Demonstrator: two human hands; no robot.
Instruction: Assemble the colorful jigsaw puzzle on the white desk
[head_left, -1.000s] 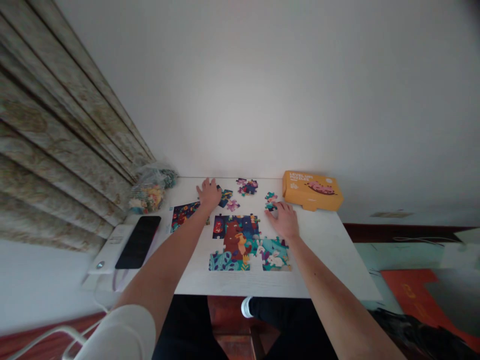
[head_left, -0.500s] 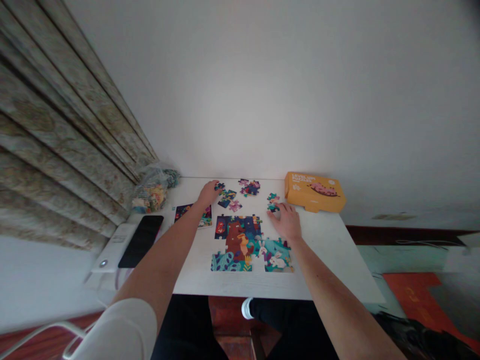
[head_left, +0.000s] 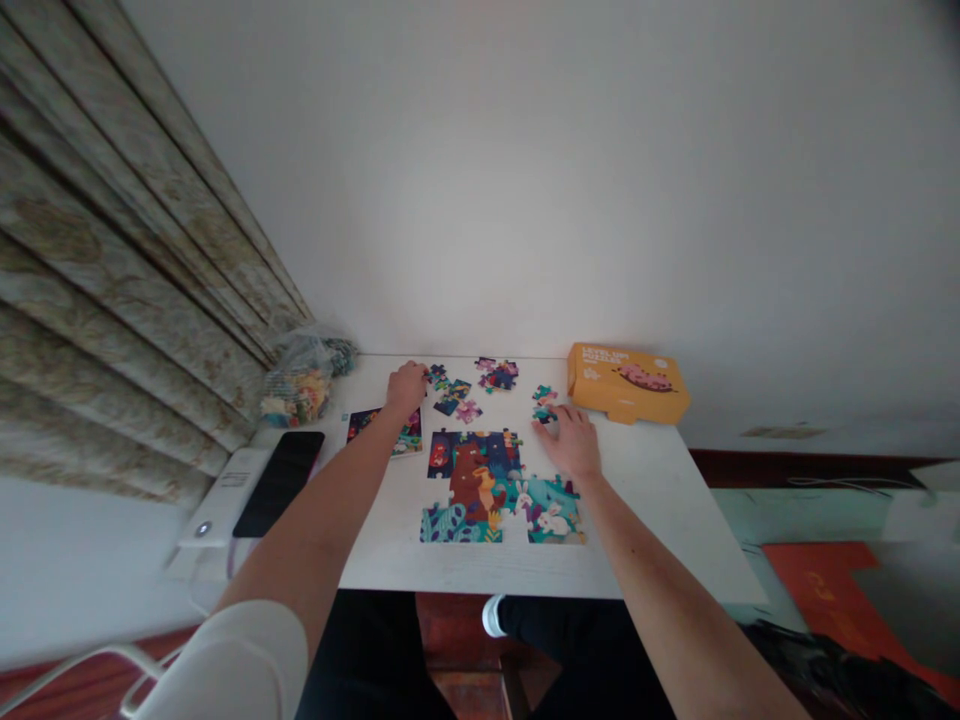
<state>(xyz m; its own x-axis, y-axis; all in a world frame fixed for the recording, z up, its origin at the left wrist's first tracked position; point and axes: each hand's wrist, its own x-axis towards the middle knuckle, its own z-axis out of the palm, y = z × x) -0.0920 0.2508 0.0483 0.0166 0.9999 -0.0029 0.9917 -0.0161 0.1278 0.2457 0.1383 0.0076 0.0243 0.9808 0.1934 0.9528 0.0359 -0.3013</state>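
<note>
My left hand (head_left: pixel 406 387) is at the back left of the table, fingers curled and closed. A dark bit shows at its fingertips, too small to make out. Just right of it lie loose jigsaw pieces (head_left: pixel 452 396). My right hand (head_left: pixel 574 440) rests on the table, thumb and forefinger closed around a teal puzzle piece (head_left: pixel 544 413). Another small piece (head_left: pixel 544 393) lies just beyond. In front of both hands is a partly joined jigsaw puzzle (head_left: pixel 474 480) with a brown bear and white rabbits. Under my left forearm, partly hidden, lies a picture card (head_left: pixel 409 440).
A yellow puzzle box (head_left: pixel 628 384) stands at the back right. More loose pieces (head_left: pixel 498 375) lie near the wall. On the left are a plastic bag (head_left: pixel 300 380) with colourful contents, a black phone (head_left: pixel 280 484) and a white box (head_left: pixel 223 492). A curtain (head_left: pixel 135 240) hangs beside the table.
My left hand has moved a little left, away from the dark loose pieces, which now show more fully. My right hand stays at the teal piece.
</note>
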